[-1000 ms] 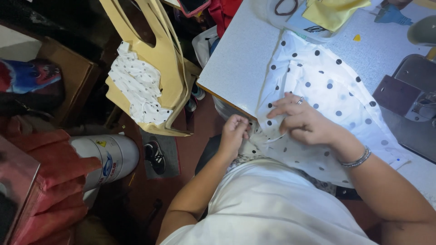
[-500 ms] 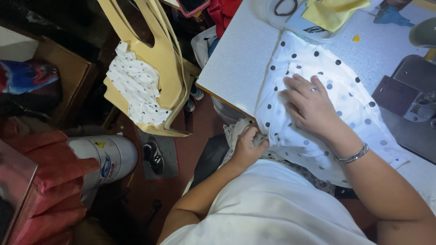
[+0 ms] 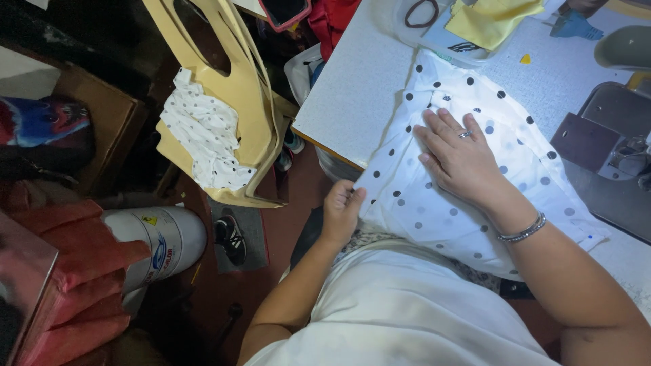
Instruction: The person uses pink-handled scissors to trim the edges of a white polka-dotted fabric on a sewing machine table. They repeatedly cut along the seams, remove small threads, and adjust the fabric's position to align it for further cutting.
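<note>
A white fabric piece with dark polka dots (image 3: 505,152) lies over the corner of a pale blue-grey table (image 3: 366,88) and hangs off its near edge. My right hand (image 3: 461,159) rests flat on top of it with the fingers spread, a ring on one finger and a bracelet on the wrist. My left hand (image 3: 340,211) is below the table edge, pinching the hanging edge of the same fabric.
A sewing machine bed (image 3: 603,159) sits at the right. Yellow cloth (image 3: 491,20) and a black loop (image 3: 420,12) lie at the table's far side. A yellow plastic chair (image 3: 244,88) holding more dotted fabric (image 3: 203,139) stands left, beside a white canister (image 3: 166,240).
My right hand has slid up the fabric and flattened with fingers spread. My left hand moved down from the bunched cloth to the hanging edge. The fabric now lies smoother.
</note>
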